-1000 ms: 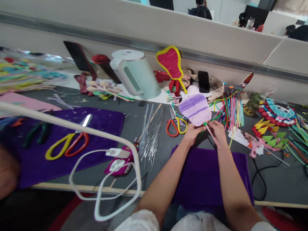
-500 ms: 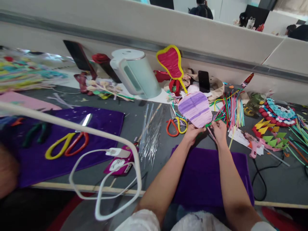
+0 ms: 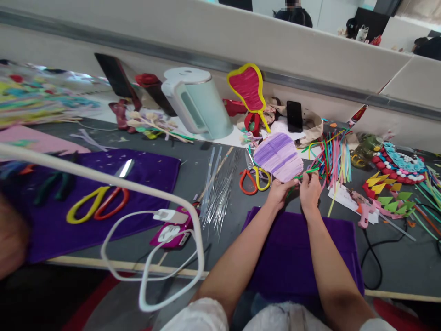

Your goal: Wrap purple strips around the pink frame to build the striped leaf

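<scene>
My left hand (image 3: 278,193) is closed at the lower edge of a flat fan-shaped piece (image 3: 279,157), striped in light and dark purple. Close beside it, my right hand (image 3: 310,187) pinches a green pipe cleaner (image 3: 313,170) at the piece's base. Part of the pipe cleaner is hidden by my fingers. Just left of the piece lie scissors (image 3: 255,180) with one red and one yellow handle. A folded purple cloth (image 3: 299,257) lies under my forearms. Behind the piece stands a pink fan shape (image 3: 245,88) with a yellow rim and stem.
A pale green kettle (image 3: 200,105) and a black phone (image 3: 294,116) stand at the back. Colourful pipe cleaners (image 3: 336,158) and a pink glue gun (image 3: 366,212) are on the right. Leftward are silver wires (image 3: 223,193), a white cable (image 3: 198,239) and a second pair of scissors (image 3: 99,204).
My right hand has shifted slightly left and lower, its fingers more curled, and the green pipe cleaner now shows above them. My left hand keeps its hold at the piece's base.
</scene>
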Demonstrator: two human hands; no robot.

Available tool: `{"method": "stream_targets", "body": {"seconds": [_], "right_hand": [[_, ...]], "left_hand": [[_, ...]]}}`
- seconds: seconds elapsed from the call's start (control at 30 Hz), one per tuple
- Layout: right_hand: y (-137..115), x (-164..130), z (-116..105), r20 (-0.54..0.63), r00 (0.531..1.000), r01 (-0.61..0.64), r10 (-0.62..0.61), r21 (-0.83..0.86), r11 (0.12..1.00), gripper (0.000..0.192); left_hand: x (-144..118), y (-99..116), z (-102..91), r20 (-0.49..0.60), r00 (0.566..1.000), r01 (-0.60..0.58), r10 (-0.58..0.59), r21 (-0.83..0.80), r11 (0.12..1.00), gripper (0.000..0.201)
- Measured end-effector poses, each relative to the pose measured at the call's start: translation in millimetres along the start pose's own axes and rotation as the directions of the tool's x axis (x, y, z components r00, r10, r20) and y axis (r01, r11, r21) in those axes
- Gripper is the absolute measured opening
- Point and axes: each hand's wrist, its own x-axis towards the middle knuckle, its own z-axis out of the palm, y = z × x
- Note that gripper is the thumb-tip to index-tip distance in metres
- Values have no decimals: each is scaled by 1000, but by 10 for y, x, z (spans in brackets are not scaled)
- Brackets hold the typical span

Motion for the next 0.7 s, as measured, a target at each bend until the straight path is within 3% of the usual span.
{"method": "stream_targets", "body": {"seconds": [0.17,0.3,0.43,0.53,0.7], "right_hand": [[11,-13,8,-15,1000,-12,13,93,996,28],[33,17,-5,31,998,-64,58,270,961,24],[49,68,-18,184,978,-185,99,541,820,26],[60,98,-25,262,956,-275,131,652,706,31],[68,146,-71,175,980,-181,94,595,783,31]], "left_hand": [[13,15,-8,-34,998,-42,43,22,999,38],[-33,69,39,-36,997,-62,65,74,995,40],[-68,111,64,-15,999,-44,46,95,995,42],[-65,114,46,-1,999,-35,36,118,992,46],[-47,122,-7,42,998,37,-45,179,983,45]]}}
